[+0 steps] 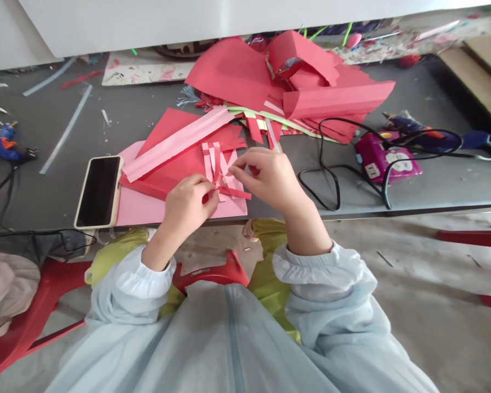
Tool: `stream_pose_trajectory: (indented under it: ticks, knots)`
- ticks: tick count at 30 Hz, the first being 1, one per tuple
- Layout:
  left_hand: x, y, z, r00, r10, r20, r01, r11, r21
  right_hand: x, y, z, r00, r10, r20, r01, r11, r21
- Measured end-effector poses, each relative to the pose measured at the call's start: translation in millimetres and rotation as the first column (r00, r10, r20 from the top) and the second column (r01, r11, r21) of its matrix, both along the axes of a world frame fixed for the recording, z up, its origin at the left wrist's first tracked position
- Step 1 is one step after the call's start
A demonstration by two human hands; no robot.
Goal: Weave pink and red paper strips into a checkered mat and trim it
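My left hand [190,204] is closed in a pinch at the near left edge of a small weave of pink and red paper strips [211,158]. A red paper strip [239,193] runs out to the right from its fingertips. On the other side of the weave, my right hand [265,174] pinches what looks like the end of a pink strip; its fingertips partly hide it. Under both hands lie a pink paper sheet [141,210] and red paper [169,128]. A long folded pink paper piece [180,141] rests across the red paper.
A phone [99,191] lies left of the papers. Behind is a heap of red paper [233,71]. At right are a purple box [387,161], a black cable [337,204] and a glue gun [425,136]. Another blue glue gun [2,144] lies far left.
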State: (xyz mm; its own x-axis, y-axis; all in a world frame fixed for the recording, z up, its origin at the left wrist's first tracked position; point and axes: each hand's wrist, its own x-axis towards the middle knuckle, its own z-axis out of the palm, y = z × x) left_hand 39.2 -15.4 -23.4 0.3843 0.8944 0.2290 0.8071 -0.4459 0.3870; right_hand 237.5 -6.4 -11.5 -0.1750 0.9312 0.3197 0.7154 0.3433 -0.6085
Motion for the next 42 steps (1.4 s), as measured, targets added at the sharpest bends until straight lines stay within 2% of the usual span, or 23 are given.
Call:
stream_pose_trajectory:
  ticks: [3,7,14,19,26,36,42]
  knots:
    - [0,1,1.4,1.000,-0.001,-0.002,0.001,1.000,-0.006,0,-2,-1.6,0.990,0.127,0.065,-0.124,0.991,-0.041]
    - [-1,2,1.3,1.000,-0.010,0.003,0.010,1.000,-0.012,-3,-4,-0.6,0.960,0.253,0.123,-0.229,0.957,-0.180]
    - [-2,1,0.6,1.000,-0.018,0.009,0.018,1.000,-0.018,4,-10,0.6,0.970,0.123,0.209,-0.081,0.977,-0.196]
    - [-1,1,-2.6,1.000,-0.027,-0.003,0.027,1.000,0.012,7,-10,0.0,0.957,0.098,0.274,-0.028,0.969,-0.246]
    - [-3,-2,-5.8,0.997,-0.068,-0.021,0.070,0.991,0.112,19,-12,-1.4,0.963,0.155,0.220,-0.102,0.966,-0.238]
    - [-6,-6,2.6,0.998,-0.062,0.032,0.061,0.998,0.026,24,-13,1.1,0.958,0.179,0.226,-0.124,0.964,-0.235]
    - [-6,-5,0.3,0.997,-0.077,0.023,0.075,0.994,0.078,22,-14,2.6,0.952,0.166,0.256,-0.106,0.967,-0.233]
